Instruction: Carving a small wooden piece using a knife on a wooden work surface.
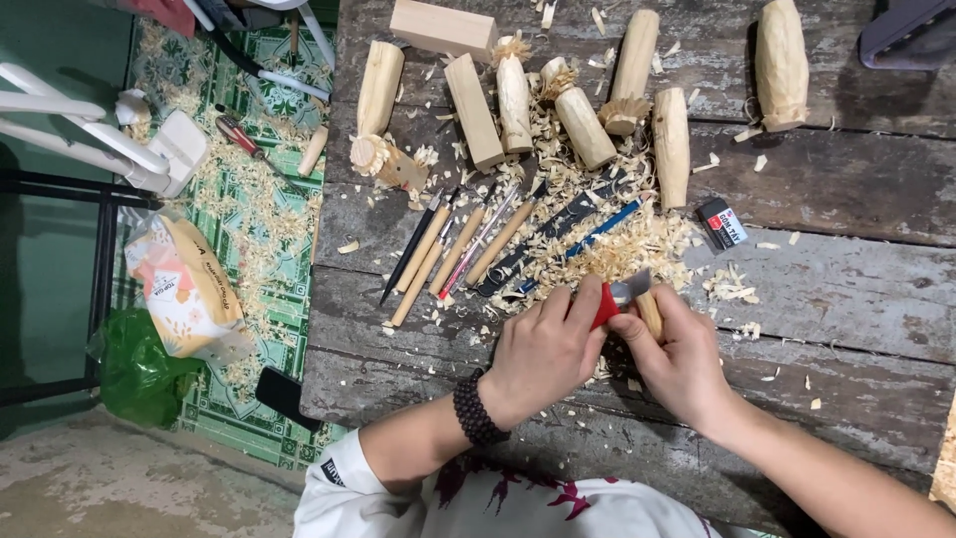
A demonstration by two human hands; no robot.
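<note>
Your left hand [543, 349] has its grip clenched around a knife with a red handle [604, 307]. The knife's short grey blade [631, 290] points toward the small wood piece [649, 313]. Your right hand [680, 361] has its grip closed on that small wood piece, and both hands touch each other over the old grey counter [846, 289]. You wear a dark bead bracelet [475, 410] on your left wrist.

Just past your hands lies a big heap of curly wood shavings [622, 249]. Next to the heap is a row of carving tools with wooden handles [453, 249], lying side by side. Farther back sit many pale wood blocks and rounded carved pieces [583, 125]; some have frilly cut ends. A small black box [721, 223] rests to the right of the shavings.

Down on the floor to your left you can see more shavings, a paper bag [184, 289] and a green plastic bag [139, 374]
</note>
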